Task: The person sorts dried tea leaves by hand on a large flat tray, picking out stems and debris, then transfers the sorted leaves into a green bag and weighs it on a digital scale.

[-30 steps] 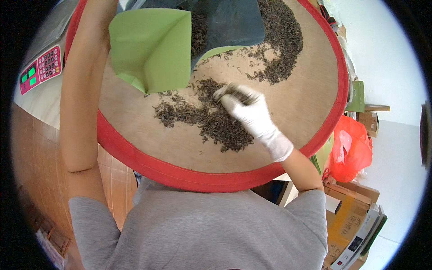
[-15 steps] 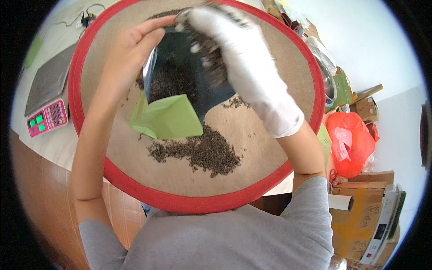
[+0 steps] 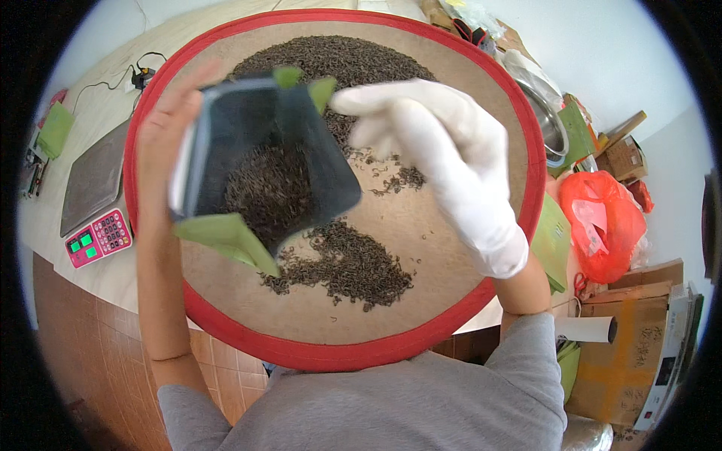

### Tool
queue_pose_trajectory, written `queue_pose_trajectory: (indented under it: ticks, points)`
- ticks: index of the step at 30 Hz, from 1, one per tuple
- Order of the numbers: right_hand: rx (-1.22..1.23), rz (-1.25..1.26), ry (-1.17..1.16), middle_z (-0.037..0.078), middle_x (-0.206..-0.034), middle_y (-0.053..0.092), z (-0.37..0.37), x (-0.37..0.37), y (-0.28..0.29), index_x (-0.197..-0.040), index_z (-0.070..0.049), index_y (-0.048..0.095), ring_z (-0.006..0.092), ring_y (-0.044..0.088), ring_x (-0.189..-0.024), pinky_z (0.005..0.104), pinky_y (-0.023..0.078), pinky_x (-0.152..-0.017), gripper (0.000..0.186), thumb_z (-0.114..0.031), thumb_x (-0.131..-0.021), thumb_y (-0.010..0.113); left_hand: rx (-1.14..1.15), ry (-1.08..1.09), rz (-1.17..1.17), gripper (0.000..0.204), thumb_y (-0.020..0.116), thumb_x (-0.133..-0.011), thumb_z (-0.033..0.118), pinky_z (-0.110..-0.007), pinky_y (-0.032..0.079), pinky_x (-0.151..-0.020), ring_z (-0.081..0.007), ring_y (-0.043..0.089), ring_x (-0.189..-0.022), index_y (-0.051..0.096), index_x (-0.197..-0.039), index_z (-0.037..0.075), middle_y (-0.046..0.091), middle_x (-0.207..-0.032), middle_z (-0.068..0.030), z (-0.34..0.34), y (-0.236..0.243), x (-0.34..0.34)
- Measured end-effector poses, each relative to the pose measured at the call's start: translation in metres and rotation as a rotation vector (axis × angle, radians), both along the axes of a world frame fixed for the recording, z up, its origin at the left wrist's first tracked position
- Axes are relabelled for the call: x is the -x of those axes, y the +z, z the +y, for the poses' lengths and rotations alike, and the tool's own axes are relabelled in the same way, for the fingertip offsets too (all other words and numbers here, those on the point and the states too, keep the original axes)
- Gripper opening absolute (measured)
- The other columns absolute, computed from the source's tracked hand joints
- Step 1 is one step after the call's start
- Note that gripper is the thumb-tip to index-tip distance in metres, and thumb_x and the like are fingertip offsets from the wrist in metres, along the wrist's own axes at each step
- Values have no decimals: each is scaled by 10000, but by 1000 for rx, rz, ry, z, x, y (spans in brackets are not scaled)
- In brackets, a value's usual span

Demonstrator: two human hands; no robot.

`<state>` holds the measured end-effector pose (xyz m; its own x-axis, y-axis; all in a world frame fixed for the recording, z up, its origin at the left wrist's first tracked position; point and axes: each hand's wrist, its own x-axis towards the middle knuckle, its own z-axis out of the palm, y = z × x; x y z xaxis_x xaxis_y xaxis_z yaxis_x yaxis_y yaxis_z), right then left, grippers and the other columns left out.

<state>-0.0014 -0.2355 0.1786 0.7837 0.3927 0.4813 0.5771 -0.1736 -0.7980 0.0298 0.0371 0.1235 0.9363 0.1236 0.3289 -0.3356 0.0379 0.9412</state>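
At the left, my bare left hand (image 3: 162, 131), smeared by motion, grips the side of a green box with a dark liner (image 3: 327, 161). The box tilts its mouth toward me, its green flaps folded outward. Inside lies a heap of dark, curled tea leaves (image 3: 267, 184). My right hand (image 3: 444, 146), in a white glove, hovers just right of the box with its index finger stretched toward a flap. Nothing shows in that hand. Below both hands is a round, red-rimmed tray (image 3: 361, 353) with a large pile of tea leaves (image 3: 346, 60) at its far side and a smaller pile (image 3: 361, 263) nearer me.
A scale with a pink keypad (image 3: 98, 237) stands left of the tray. To the right are a metal bowl (image 3: 545, 120), a red plastic bag (image 3: 598, 218), a green packet (image 3: 553, 244) and a cardboard box (image 3: 617, 361). A white tube (image 3: 587, 329) juts out beside the cardboard box.
The tea leaves in my gloved right hand have been let go, and that hand has drawn back from the box. My left hand has brought the box left and turned its mouth more toward me.
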Motion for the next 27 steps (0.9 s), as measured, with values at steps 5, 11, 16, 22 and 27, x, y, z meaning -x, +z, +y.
queue_pose_trajectory:
  ticks: [5,11,16,22,27]
  points:
    - [191,73,-77,68,-842,665,-33,12,-19,-1070,-49,684,144,616,-769,268,481,-723,236,-99,-931,499,54,34,-243,363,547,-922,158,-275,513,-754,-123,634,-794,563,-1252,7,663,-963,-43,129,51,-55]
    - [204,179,-227,74,-865,666,-49,18,-61,-1034,12,677,136,602,-779,265,466,-727,241,-96,-926,491,397,308,-140,198,569,-911,241,-257,446,-488,-120,554,-545,637,-955,61,632,-739,-47,173,136,-69]
    - [-17,318,-142,45,-834,663,-37,13,-92,-1030,-16,686,95,579,-739,241,448,-670,244,-169,-967,506,39,773,-358,176,576,-912,184,-268,406,-480,-131,519,-541,630,-881,19,568,-659,-37,379,144,-113]
    - [49,321,-218,42,-842,660,-35,15,-91,-1032,-13,682,94,578,-738,235,448,-670,239,-163,-972,505,242,959,-138,97,505,-835,55,-276,344,-411,-147,474,-483,576,-775,30,538,-627,-67,367,69,-91]
    - [98,297,-193,46,-859,651,-29,12,-92,-1041,-12,677,103,578,-740,234,448,-669,228,-150,-969,510,151,854,124,111,533,-844,79,-252,324,-401,-108,448,-475,554,-736,63,524,-598,-37,395,54,-59]
